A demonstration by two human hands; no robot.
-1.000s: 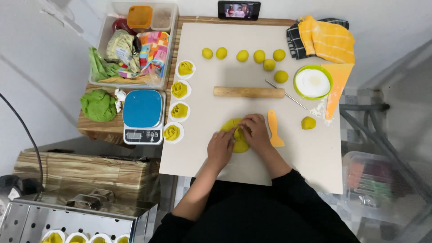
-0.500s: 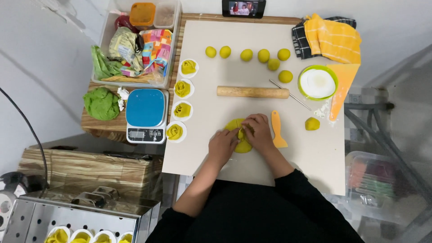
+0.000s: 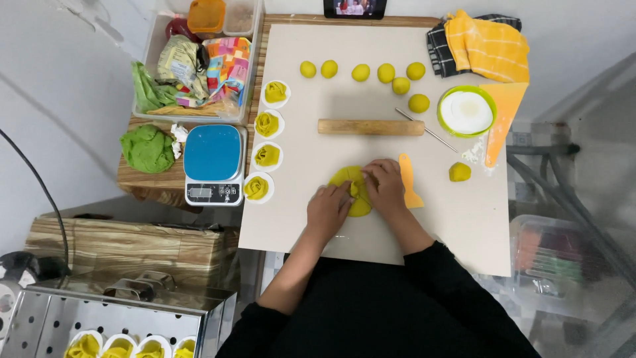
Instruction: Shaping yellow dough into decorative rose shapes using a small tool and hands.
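Person works at a beige mat [image 3: 464, 219] w/ both hands on a flat yellow dough piece [image 3: 348, 180] near the mat's centre, on the near side. Left hand [image 3: 328, 211] lies over the near-left part of the dough, fingers curled narrow and pinching/pressing its edge. Right hand [image 3: 385, 185] sits on the dough's right part, fingers bent close together on it; can't tell if anything besides dough is held. Hands nearly touch each other over the piece.

Just right of the right hand: an orange scraper [image 3: 409, 179]. Farther back, a wooden rolling pin [image 3: 371, 126] lies across the mat, w/ a thin metal stick [image 3: 427, 130] at its right end.

Progress, judged from the layout: four shaped dough flowers on small white rounds [image 3: 267, 140] line the mat's left edge, done. More shaped ones sit in a metal steamer tray [image 3: 99, 325] at the near left. Left to do: seven plain dough balls [image 3: 371, 73] at the far side, plus one lump [image 3: 459, 172] at the right. So approx. mid-batch, one piece in hand being formed.

Off the mat: blue kitchen scale [image 3: 212, 162], green dough lump [image 3: 147, 147], green-rimmed bowl [image 3: 466, 111] w/ white contents, orange-yellow cloth [image 3: 487, 43].
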